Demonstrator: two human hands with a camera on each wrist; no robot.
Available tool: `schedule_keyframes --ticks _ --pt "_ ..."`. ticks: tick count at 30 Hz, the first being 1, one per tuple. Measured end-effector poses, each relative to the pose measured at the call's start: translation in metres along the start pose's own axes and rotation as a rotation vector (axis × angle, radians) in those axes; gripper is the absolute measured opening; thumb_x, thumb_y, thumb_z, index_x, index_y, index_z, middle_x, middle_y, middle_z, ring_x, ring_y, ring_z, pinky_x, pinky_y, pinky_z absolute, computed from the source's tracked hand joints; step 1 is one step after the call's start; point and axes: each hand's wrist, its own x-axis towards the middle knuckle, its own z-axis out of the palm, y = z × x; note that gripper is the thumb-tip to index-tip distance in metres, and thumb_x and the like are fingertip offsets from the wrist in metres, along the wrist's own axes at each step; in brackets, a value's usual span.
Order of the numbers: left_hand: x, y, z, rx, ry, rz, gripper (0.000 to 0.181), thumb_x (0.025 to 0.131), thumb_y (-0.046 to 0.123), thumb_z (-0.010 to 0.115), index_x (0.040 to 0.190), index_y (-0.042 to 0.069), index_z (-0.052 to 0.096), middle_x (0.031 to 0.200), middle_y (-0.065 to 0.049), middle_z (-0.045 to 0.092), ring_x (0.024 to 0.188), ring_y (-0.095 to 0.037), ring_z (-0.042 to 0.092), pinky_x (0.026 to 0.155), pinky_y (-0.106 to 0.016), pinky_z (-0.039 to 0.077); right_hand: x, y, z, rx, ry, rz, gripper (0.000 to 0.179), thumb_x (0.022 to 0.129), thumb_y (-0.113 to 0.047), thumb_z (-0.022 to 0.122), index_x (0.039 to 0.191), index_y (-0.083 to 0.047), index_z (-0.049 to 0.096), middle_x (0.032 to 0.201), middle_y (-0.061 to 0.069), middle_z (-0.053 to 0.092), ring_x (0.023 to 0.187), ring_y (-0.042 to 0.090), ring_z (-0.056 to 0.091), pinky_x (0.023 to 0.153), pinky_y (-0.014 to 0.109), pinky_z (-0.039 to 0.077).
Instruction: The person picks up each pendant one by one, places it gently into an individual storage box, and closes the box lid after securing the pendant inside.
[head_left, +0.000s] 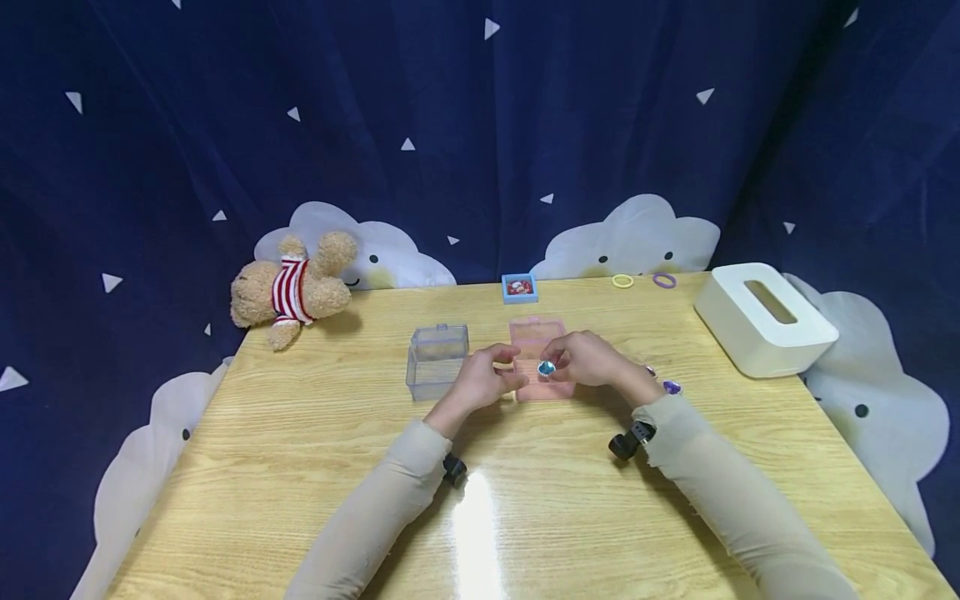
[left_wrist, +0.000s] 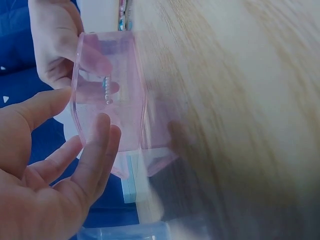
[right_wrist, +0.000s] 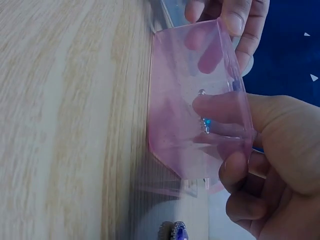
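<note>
My right hand (head_left: 588, 358) pinches a blue gem (head_left: 547, 367) with a beaded silvery edge between thumb and finger. It holds the gem inside an open, see-through pink box (head_left: 543, 391), whose lid is tipped back on the far side. Through the pink wall the gem (right_wrist: 206, 124) appears off the box floor. On the box's left side is my left hand (head_left: 483, 379); its fairly straight fingers (left_wrist: 95, 150) touch the wall and rim. Left of that hand stands a see-through greyish box (head_left: 435, 390) with its lid open. A purple gem (head_left: 672, 387) lies right of my right wrist.
A small reddish gem (head_left: 650, 371) is partly hidden by the right forearm. Behind are a blue square frame (head_left: 520, 288), a yellow ring (head_left: 622, 282) and a purple ring (head_left: 664, 281). A teddy bear (head_left: 288, 287) lies at the back left, a white tissue box (head_left: 765, 321) at the right.
</note>
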Motion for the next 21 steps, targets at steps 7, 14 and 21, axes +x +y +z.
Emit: schedule_keyframes --ticks 7,14,21 --pt "0.0003 0.0013 -0.0007 0.004 0.004 0.000 0.053 0.089 0.023 0.076 0.138 0.010 0.058 0.133 -0.017 0.064 0.110 -0.034 0.070 0.088 -0.039 0.060 0.0007 -0.0031 -0.0009 -0.037 -0.030 0.036 0.026 0.077 -0.025 0.084 0.102 -0.019 0.077 0.093 -0.005 0.077 0.087 0.015 0.069 0.084 0.039 0.055" --pt "0.0005 0.0016 -0.0004 0.004 0.013 0.004 0.052 0.089 0.022 0.076 0.136 0.009 0.059 0.130 -0.018 0.065 0.109 -0.035 0.070 0.086 -0.038 0.060 0.0026 -0.0061 -0.0024 -0.055 -0.075 0.038 0.023 0.079 -0.025 0.084 0.100 -0.019 0.078 0.092 -0.005 0.077 0.086 0.013 0.070 0.085 0.039 0.056" --pt "0.0000 0.0018 -0.0004 0.013 0.015 0.006 0.052 0.088 0.022 0.077 0.136 0.010 0.060 0.129 -0.017 0.066 0.108 -0.034 0.070 0.085 -0.037 0.060 0.0030 -0.0071 -0.0041 -0.077 -0.110 0.063 0.023 0.080 -0.025 0.083 0.101 -0.018 0.078 0.092 -0.005 0.077 0.088 0.014 0.070 0.088 0.042 0.055"
